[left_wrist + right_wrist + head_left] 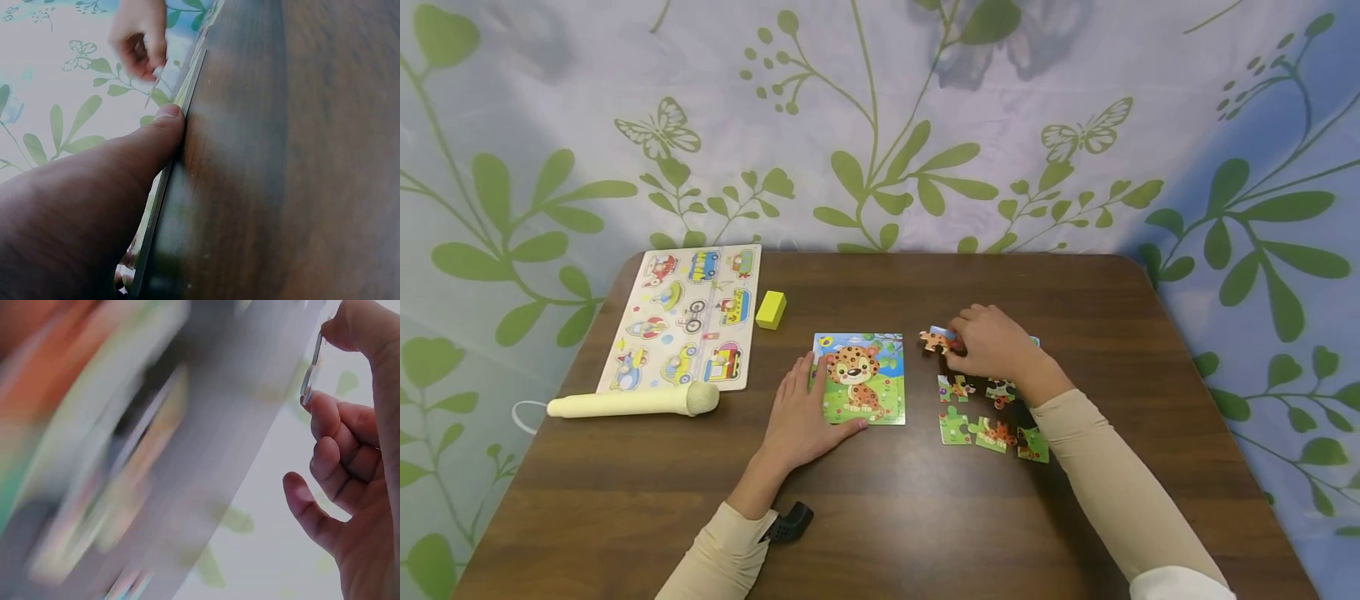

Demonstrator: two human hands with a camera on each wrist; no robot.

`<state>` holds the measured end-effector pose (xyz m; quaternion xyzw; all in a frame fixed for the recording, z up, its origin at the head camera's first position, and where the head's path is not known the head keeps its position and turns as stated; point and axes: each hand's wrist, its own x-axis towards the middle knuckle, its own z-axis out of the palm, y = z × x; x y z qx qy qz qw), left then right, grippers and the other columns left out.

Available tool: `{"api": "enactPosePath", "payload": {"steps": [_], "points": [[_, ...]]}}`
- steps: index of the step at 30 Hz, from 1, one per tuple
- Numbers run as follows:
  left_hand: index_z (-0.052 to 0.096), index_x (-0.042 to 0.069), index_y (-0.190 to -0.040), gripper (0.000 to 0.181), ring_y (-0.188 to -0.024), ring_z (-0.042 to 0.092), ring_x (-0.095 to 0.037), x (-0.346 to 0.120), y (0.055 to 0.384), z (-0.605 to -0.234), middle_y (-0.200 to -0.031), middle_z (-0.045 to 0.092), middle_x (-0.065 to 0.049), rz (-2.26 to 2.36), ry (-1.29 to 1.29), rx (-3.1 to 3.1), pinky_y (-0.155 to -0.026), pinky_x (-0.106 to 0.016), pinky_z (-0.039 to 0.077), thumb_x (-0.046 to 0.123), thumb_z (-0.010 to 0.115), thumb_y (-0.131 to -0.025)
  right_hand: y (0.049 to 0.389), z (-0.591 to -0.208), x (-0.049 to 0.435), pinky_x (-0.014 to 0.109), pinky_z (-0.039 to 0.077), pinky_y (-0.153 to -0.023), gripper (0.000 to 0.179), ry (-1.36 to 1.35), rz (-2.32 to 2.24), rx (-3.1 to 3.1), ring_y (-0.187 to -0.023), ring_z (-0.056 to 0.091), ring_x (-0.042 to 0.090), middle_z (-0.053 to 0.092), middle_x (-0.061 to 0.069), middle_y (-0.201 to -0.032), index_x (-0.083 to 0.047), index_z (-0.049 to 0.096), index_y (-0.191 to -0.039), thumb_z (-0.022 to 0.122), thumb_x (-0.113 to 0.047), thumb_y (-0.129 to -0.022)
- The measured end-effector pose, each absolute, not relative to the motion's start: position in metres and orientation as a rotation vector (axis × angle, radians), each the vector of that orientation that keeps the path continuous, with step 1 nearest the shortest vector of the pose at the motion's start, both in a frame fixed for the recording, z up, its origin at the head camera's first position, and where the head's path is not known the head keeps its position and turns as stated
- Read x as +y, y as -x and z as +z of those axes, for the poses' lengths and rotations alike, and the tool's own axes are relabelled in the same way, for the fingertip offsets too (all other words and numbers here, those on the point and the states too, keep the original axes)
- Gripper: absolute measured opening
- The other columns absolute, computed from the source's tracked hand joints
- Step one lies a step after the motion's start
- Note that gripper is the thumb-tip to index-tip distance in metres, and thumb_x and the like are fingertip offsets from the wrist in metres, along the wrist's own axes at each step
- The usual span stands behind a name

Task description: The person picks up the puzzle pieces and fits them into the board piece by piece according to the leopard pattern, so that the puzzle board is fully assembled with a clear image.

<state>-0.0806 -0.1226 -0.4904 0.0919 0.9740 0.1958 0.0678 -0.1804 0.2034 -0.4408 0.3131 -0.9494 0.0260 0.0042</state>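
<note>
Right hand (pixel 991 342) pinches a puzzle piece (pixel 935 342); left hand (pixel 801 421) rests on a leopard picture board (pixel 886 398)

The right forearm slants in from the near right, its hand turned toward the left with the fingers bent. Thumb and forefinger grasp the piece at its edge, and the right wrist view shows it raised above the table (pixel 880 533). It is just right of the picture board, at the far left of the loose pieces (pixel 955 429), several of which lie beneath and nearer than that hand.

The left arm reaches in from the near left. Its hand lies unclenched over the board's left side, fingers extended toward the far side, thumb stretched rightward along the near edge.

Farther left lie a vehicle puzzle board (pixel 658 337), a yellow block (pixel 771 310) and, nearer, a cream microphone (pixel 625 404).
</note>
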Motion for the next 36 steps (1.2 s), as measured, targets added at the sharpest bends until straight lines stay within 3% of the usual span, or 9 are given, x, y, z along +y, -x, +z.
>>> {"api": "enactPosePath", "payload": {"steps": [5,10,15,24,32,36], "points": [[0.022,0.004,-0.162,0.120,-0.157,0.017,-0.040,-0.123,0.079,-0.487,-0.170,0.016,-0.021,0.615,-0.284,2.944,-0.126,-0.057,0.021,0.076,0.069,-0.078,0.181,-0.445,0.139,0.044,0.051,-0.078,0.026,-1.216,0.031,-2.830,-0.085,0.058,0.023,0.066,0.002,-0.088,-0.012,0.070,-0.094,0.068,-0.038,-0.088],[0.022,0.004,-0.163,0.120,-0.157,0.018,-0.040,-0.119,0.079,-0.488,-0.170,0.017,-0.021,0.633,-0.305,2.941,-0.126,-0.057,0.022,0.076,0.069,-0.079,0.180,-0.452,0.104,0.051,0.056,-0.087,0.025,-1.293,-0.087,-2.823,-0.093,0.061,0.026,0.070,0.004,-0.095,-0.015,0.067,-0.087,0.066,-0.040,-0.092],[0.020,0.006,-0.164,0.122,-0.158,0.017,-0.039,-0.120,0.080,-0.490,-0.170,0.014,-0.019,0.596,-0.298,2.946,-0.127,-0.056,0.021,0.079,0.067,-0.078,0.179,-0.451,0.095,0.052,0.055,-0.091,0.027,-1.215,-0.123,-2.884,-0.097,0.062,0.025,0.071,0.004,-0.100,-0.017,0.069,-0.087,0.067,-0.043,-0.095],[0.021,0.005,-0.163,0.121,-0.157,0.018,-0.041,-0.124,0.080,-0.490,-0.170,0.015,-0.021,0.608,-0.306,2.947,-0.126,-0.058,0.022,0.078,0.067,-0.079,0.182,-0.453,0.087,0.058,0.051,-0.103,0.035,-1.197,-0.062,-2.972,-0.110,0.064,0.028,0.072,0.007,-0.111,-0.013,0.073,-0.106,0.064,-0.045,-0.097],[0.022,0.003,-0.162,0.120,-0.158,0.017,-0.040,-0.123,0.079,-0.486,-0.170,0.015,-0.021,0.600,-0.303,2.953,-0.127,-0.056,0.021,0.077,0.068,-0.079,0.183,-0.452,0.082,0.056,0.052,-0.102,0.031,-1.208,-0.060,-2.992,-0.108,0.065,0.029,0.071,0.009,-0.108,-0.012,0.071,-0.099,0.065,-0.042,-0.096],[0.023,0.003,-0.162,0.120,-0.158,0.017,-0.040,-0.124,0.080,-0.487,-0.170,0.015,-0.020,0.602,-0.301,2.943,-0.126,-0.057,0.021,0.077,0.067,-0.079,0.184,-0.452,0.080,0.053,0.054,-0.099,0.034,-1.196,-0.079,-2.959,-0.105,0.066,0.029,0.071,0.009,-0.107,-0.010,0.071,-0.103,0.065,-0.042,-0.094]]}}
